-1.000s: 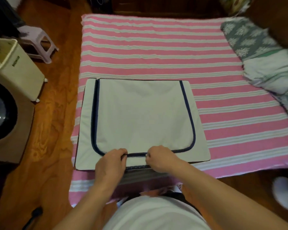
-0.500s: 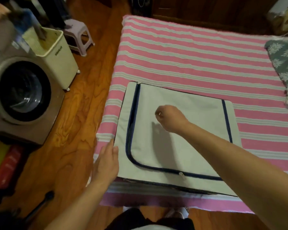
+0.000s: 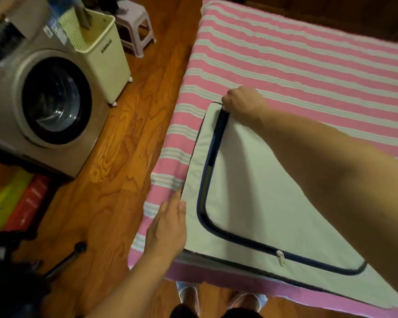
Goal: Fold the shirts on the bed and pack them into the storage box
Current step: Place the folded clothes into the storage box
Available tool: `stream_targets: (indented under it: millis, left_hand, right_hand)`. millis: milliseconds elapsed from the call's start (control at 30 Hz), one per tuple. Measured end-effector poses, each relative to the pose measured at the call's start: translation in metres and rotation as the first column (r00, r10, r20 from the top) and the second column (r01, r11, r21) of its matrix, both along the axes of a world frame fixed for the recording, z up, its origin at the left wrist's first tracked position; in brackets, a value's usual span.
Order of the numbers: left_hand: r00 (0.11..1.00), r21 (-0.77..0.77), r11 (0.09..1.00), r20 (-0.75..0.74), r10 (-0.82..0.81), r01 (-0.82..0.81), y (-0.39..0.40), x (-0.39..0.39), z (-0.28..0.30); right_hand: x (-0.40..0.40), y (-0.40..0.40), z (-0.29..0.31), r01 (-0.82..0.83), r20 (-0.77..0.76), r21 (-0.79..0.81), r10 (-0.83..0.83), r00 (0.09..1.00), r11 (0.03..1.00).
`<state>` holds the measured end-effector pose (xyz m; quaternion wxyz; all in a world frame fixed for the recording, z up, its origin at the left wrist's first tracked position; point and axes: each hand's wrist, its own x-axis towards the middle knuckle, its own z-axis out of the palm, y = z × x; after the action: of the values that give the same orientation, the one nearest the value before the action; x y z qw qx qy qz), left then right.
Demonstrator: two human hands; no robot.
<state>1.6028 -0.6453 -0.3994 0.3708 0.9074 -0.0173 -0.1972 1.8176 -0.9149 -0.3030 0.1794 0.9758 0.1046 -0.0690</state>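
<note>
**Zipping round the far corner of the box lid**

The storage box [image 3: 251, 191] lies flat on the near left corner of the bed [image 3: 308, 72], right at its edge, with no shirts to be seen on the striped cover. The right hand [image 3: 241, 104] reaches to the box's far left corner, fingers curled tight on what looks to be a zip pull, too small to make out. The left hand [image 3: 168, 228] lies flat with straight fingers against the box's left edge, steadying it. A second zip pull [image 3: 280, 258] sits free on the near run of the dark zip.

I'd say the trick here is to draw along the line of the zip rather than upward, keep the left hand pressing so the soft box doesn't slide off the bed, and ease round the corner where the teeth may snag.
</note>
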Motion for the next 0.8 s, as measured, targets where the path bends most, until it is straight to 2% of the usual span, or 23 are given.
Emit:
stream_targets:
  millis: [67, 167, 267, 333, 433, 500, 567, 633, 667, 733, 800]
  left_hand:
    - [1.0, 0.0, 1.0, -0.009, 0.004, -0.004, -0.001, 0.001, 0.001]
    - [1.0, 0.019, 1.0, -0.008, 0.003, -0.003, -0.001, -0.001, 0.001]
    - [1.0, 0.051, 0.999, 0.015, -0.02, 0.02, -0.001, -0.001, 0.004]
    - [1.0, 0.05, 0.999, -0.002, -0.018, 0.018, 0.0, 0.0, 0.004]
    - [1.0, -0.01, 1.0, 0.006, -0.023, 0.023, 0.0, -0.001, 0.001]
    - [0.999, -0.018, 1.0, 0.024, -0.023, 0.023, 0.0, -0.002, -0.001]
    - [1.0, -0.002, 1.0, 0.023, -0.019, 0.019, 0.001, -0.002, -0.001]
    - [1.0, -0.015, 1.0, 0.011, -0.019, 0.019, 0.001, 0.002, -0.002]
    - [1.0, -0.02, 1.0, 0.012, -0.021, 0.021, 0.001, 0.005, -0.003]
    - [1.0, -0.009, 1.0, 0.009, -0.017, 0.017, 0.0, 0.007, -0.006]
    - [1.0, 0.007, 1.0, 0.01, -0.008, 0.008, 0.0, 0.005, -0.007]
  right_hand:
    - [-0.007, 0.007, -0.001, -0.057, 0.015, 0.008, 0.057, 0.998, 0.998]
    - [-0.016, 0.008, -0.006, -0.021, 0.06, 0.166, 0.011, 0.998, 0.986]
    - [-0.043, 0.02, -0.012, -0.052, -0.012, 0.251, 0.057, 0.998, 0.967]
    - [-0.089, 0.039, -0.016, -0.123, -0.06, 0.358, 0.155, 0.986, 0.925]
    - [-0.188, 0.075, -0.013, -0.296, -0.059, 0.533, 0.384, 0.922, 0.793]
    - [-0.242, 0.096, -0.015, -0.323, -0.127, 0.557, 0.463, 0.877, 0.765]
    - [-0.261, 0.103, -0.025, -0.19, -0.202, 0.569, 0.36, 0.911, 0.8]
    - [-0.26, 0.102, -0.036, -0.008, -0.144, 0.609, 0.121, 0.982, 0.793]
    - [-0.261, 0.102, -0.039, 0.07, -0.144, 0.63, 0.028, 0.989, 0.773]
    - [-0.267, 0.107, -0.039, 0.118, -0.15, 0.648, -0.026, 0.988, 0.753]
    - [-0.277, 0.113, -0.032, 0.076, -0.139, 0.644, 0.018, 0.99, 0.761]
